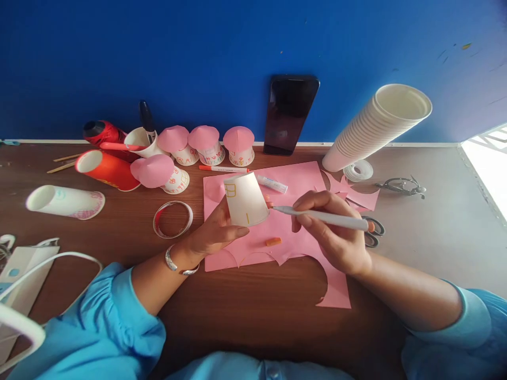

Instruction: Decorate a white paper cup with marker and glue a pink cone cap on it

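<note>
My left hand (pixel 216 229) is wrapped round a white paper cup (pixel 246 203), its thumb along the lower edge. On the cup's side a yellow window is drawn, with a short yellow stroke lower down. My right hand (pixel 335 229) grips a white marker pen (pixel 327 216), its tip close to the cup's right edge; whether it touches I cannot tell. Beneath both hands lies cut pink paper (pixel 301 184). An orange pen cap (pixel 273 241) rests on it, along with a glue stick (pixel 272 184). An orange marker (pixel 224 169) lies just behind the cup.
Several small cups with pink cone roofs (pixel 238 140) stand at the back left. A tape roll (pixel 173 219) lies left of my hands. A phone (pixel 291 116) leans on the blue wall. On the right are stacked cups (pixel 374 126), scissors (pixel 374 231) and eyeglasses (pixel 402 186).
</note>
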Motion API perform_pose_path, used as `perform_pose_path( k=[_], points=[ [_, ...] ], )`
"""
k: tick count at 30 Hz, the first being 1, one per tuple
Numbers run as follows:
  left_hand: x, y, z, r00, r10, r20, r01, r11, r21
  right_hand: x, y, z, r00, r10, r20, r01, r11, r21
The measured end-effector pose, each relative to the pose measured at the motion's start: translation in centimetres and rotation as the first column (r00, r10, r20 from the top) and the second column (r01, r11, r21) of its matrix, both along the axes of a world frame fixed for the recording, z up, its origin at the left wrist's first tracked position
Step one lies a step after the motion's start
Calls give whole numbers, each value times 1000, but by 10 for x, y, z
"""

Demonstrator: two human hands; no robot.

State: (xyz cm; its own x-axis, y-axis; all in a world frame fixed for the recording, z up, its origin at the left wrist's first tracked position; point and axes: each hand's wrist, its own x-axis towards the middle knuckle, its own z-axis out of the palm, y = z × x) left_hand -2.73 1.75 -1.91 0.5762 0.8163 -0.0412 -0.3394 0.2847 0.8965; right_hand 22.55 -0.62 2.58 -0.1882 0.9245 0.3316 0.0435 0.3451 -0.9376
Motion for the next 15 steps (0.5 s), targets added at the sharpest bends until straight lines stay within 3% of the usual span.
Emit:
perform_pose_path(
  k=[3,6,11,15],
  points=[
    [0,0,4,999,-46,11,46,999,11,-1,4,-5,983,5,-186,-39,983,-179],
    [1,-1,12,995,-93,43,93,996,-8,-1,5,-9,966,39,-255,-95,973,-212],
    [-1,-1,13,995,-92,35,94,994,-60,-1,1,-7,971,75,-225,-109,983,-145],
    [-3,-1,5,997,-56,44,60,993,-100,-2,-3,-4,986,98,-136,-97,995,14]
  ],
)
